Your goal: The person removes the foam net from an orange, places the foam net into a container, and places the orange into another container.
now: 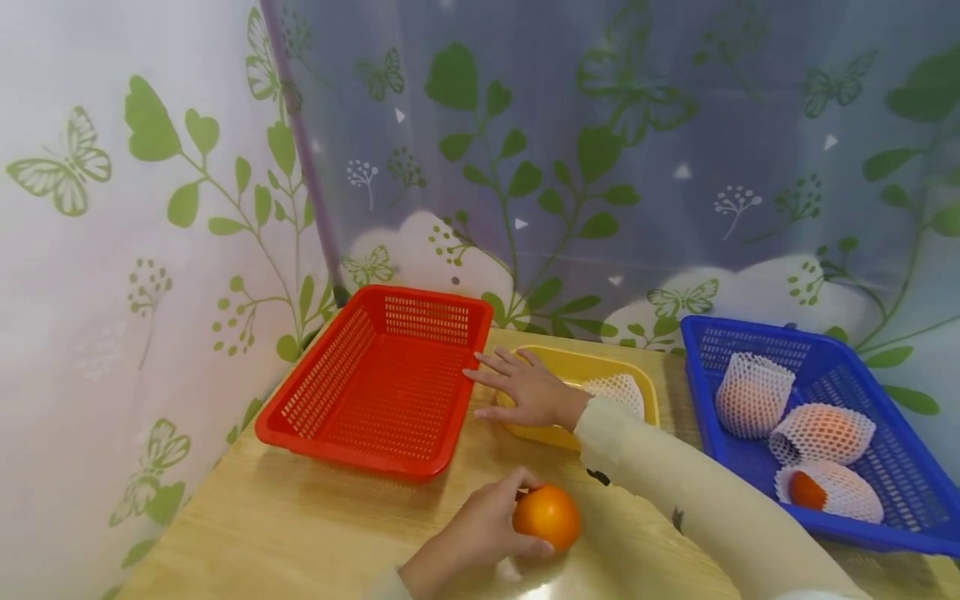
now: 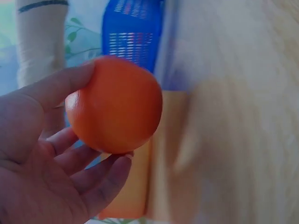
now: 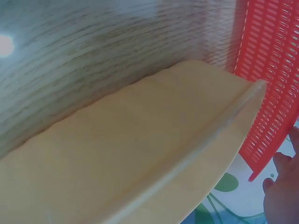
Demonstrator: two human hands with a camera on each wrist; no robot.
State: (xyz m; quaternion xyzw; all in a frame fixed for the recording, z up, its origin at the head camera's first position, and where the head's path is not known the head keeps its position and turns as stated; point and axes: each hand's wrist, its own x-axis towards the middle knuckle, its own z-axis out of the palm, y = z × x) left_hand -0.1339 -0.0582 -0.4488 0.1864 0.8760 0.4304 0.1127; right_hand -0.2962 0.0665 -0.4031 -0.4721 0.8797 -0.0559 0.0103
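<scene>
My left hand (image 1: 487,521) grips an orange (image 1: 547,521), with the thumb on one side and the fingers curled round the other. In the left wrist view the orange (image 2: 114,105) is bare and smooth-skinned. Over the left end of a yellow basket (image 1: 651,392) is my right hand (image 1: 528,392), its fingers spread toward the right rim of a red basket (image 1: 375,458). Whether the fingertips touch that rim, I cannot tell. Nothing shows in the right hand. A white foam net (image 1: 618,390) lies in the yellow basket, partly hidden by the right forearm.
At the right a blue basket (image 1: 701,400) holds three fruits in white foam nets (image 1: 753,396). All the baskets stand on a light wooden table (image 1: 277,525). Behind it hangs a curtain (image 1: 510,125) printed with leaves and butterflies.
</scene>
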